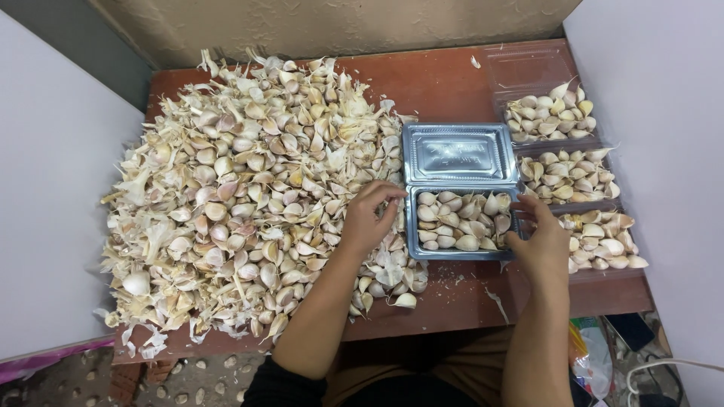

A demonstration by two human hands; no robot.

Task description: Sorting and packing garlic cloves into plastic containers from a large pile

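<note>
A clear hinged plastic box (460, 252) lies open on the red-brown table (445, 83), its lower half filled with garlic cloves (460, 218) and its lid (458, 154) flat behind it. My left hand (367, 217) rests at the box's left edge, fingers curled, on the rim of a big heap of loose garlic cloves and skins (241, 188). My right hand (544, 240) touches the box's right edge with fingers bent. I cannot tell whether either hand grips a clove.
Three filled boxes of garlic cloves (549, 117) (569, 175) (603, 240) stand in a column at the table's right. White panels wall in both sides. A plastic bag (592, 358) and a white cable (664, 368) lie on the floor at lower right.
</note>
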